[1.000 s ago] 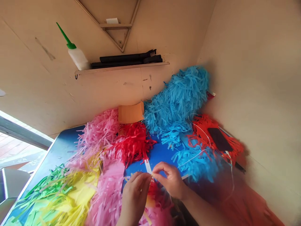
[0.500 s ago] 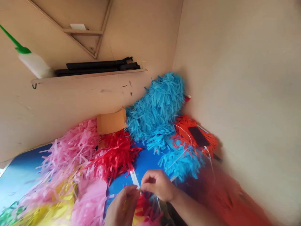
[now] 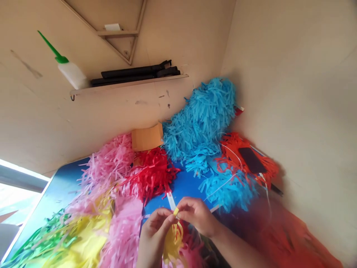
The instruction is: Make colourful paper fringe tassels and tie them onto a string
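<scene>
Between my two hands is a yellow fringed strip of tissue paper (image 3: pixel 176 231), its top end pinched and its loose strands hanging below. My left hand (image 3: pixel 157 229) grips this end from the left with thumb and index finger. From the other side, my right hand (image 3: pixel 196 216) pinches it too, fingertips almost meeting the left ones. Just behind them, a narrow white strip (image 3: pixel 171 201) lies on the blue table (image 3: pixel 160 203). Pink and red fringe (image 3: pixel 192 245) hangs or lies below the hands, partly hidden by my right forearm.
Pink (image 3: pixel 111 160), red (image 3: pixel 153 173) and blue fringe (image 3: pixel 206 111) pile against the wall around a cardboard piece (image 3: pixel 147 137). Yellow (image 3: pixel 89 238) and green fringe (image 3: pixel 52 234) lie left. A phone (image 3: pixel 252 160) with a white cable rests on orange fringe (image 3: pixel 234 145). A shelf (image 3: pixel 128 83) holds a bottle (image 3: pixel 73 76).
The view has swung left, so the scene sits further right. A yellow paper end now shows between my fingertips, with strands hanging beneath; earlier the fingers hid what they held.
</scene>
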The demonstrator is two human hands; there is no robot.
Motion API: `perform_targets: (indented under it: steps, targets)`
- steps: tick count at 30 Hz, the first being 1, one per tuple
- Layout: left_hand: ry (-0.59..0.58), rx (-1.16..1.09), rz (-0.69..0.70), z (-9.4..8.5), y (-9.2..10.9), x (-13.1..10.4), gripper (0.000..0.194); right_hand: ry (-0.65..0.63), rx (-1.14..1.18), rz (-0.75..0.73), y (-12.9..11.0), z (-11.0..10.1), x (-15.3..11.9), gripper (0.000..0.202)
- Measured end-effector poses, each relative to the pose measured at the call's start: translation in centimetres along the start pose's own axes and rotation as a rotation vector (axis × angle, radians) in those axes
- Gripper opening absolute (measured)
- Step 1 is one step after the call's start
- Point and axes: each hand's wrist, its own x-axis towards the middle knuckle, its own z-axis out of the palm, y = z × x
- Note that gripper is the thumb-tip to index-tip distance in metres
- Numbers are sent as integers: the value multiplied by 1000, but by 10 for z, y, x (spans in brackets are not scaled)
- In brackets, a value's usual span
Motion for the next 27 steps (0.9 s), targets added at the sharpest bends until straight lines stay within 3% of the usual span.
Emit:
perform_targets:
  steps: [3, 6, 12, 20, 24, 27]
  targets:
    - [-17, -85, -55, 1, -6, 1, 34, 53, -162, -105, -1, 3, 1, 9]
    - [7, -77, -11, 1, -10, 2, 31, 84, -255, -166, -1, 5, 0, 10]
    - [65, 115, 195, 3, -12, 2, 24, 185, -394, -351, 7, 9, -6, 13]
    - [72, 413, 599, 0, -10, 2, 6, 226, -495, -524, 13, 6, -8, 17]
    - [36, 578, 663, 2, -9, 5, 8, 239, -498, -541, 13, 9, -12, 16]
    - [36, 663, 625, -6, -13, 8, 17, 129, -524, -547, 8, 0, -6, 13]
